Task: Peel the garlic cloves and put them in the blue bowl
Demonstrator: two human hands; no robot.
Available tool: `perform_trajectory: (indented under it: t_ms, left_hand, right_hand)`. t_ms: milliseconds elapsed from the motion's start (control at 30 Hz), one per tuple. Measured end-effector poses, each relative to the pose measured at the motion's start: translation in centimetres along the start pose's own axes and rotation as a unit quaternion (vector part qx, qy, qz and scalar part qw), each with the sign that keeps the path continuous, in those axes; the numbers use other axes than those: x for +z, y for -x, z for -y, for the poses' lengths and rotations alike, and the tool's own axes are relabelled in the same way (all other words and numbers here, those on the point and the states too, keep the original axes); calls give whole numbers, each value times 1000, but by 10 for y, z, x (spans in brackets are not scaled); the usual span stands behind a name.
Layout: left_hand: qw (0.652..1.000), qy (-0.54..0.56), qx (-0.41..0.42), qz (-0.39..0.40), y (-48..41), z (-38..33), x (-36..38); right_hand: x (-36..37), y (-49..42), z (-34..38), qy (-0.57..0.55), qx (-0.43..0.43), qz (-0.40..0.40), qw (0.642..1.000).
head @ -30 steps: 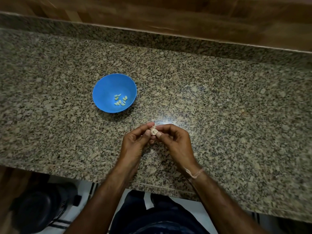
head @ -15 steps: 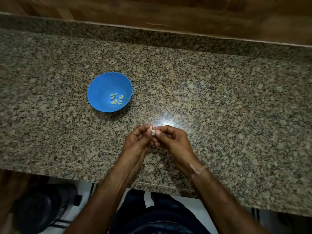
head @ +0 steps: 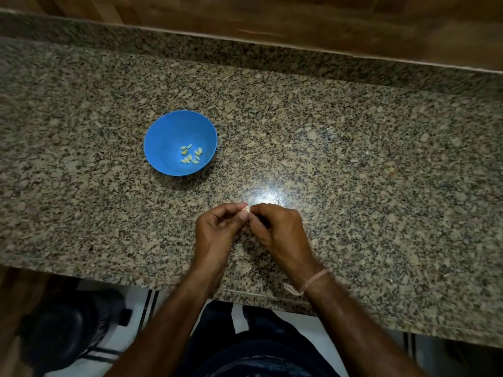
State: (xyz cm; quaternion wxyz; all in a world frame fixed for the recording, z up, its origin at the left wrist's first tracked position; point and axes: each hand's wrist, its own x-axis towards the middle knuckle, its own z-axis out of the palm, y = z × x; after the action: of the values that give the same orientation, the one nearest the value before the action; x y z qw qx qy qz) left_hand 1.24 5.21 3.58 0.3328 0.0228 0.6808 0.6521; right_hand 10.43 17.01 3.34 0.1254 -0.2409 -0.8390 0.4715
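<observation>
Garlic clove [head: 246,208] in the pinch of left hand [head: 217,231] and right hand [head: 279,231], blue bowl [head: 168,131] with peeled cloves [head: 191,155] nearby

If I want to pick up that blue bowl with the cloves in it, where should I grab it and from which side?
Probably the left rim of the blue bowl, coming from the left, thumb inside. It stands upright, and the peeled cloves lie right of centre, so that wall is bare. The left hand is nearer but pinches a garlic clove; free it first.
</observation>
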Motion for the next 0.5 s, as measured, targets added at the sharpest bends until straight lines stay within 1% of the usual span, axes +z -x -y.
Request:
perform_trajectory:
  t_ms: [100,233,300,433,500]
  left_hand:
    - [999,-34,22,-17,1,4,1]
    - [998,-53,22,-17,3,11,-1]
    - [999,-50,11,-15,3,12,-2]
    - [999,-41,-12,-14,-1,15,-4]
    - [999,-36,-20,-13,-1,17,-5]
  right_hand:
    - [6,2,0,16,8,-3,1000]
    - [7,4,-4,-41,51,0,998]
    - [8,7,-6,-58,60,1,997]
    - [14,12,-8,-134,89,-11,987]
    - [14,11,-11,-154,103,-9,983]
